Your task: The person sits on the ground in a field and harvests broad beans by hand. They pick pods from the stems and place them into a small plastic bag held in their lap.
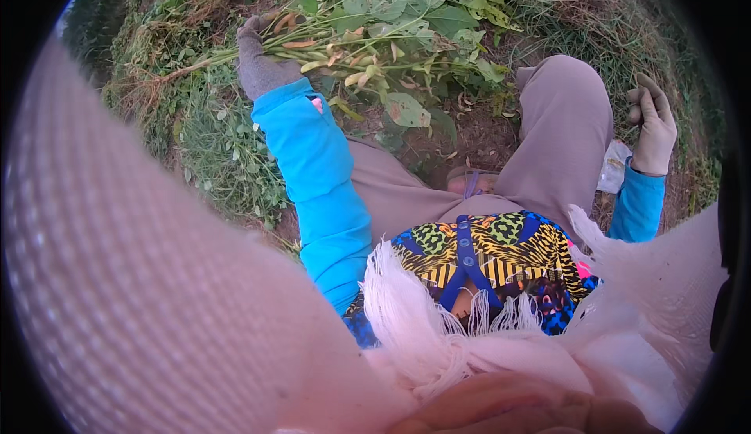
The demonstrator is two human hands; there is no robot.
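My left hand, in a grey knit glove and a blue sleeve, grips the stems of a bundle of uprooted bean plants. Their roots stick out to the left of the fist, while green and yellowing pods and leaves spread to the right of it. My right hand, in a pale glove, is held up beyond my bent knee at the right, with its fingers partly curled and nothing seen in them. A piece of clear plastic lies on the ground beside that wrist.
Between my spread legs are bare soil and a sandalled foot. Low weeds grow at the left, and grass covers the upper right. A pale fringed scarf fills much of the near view.
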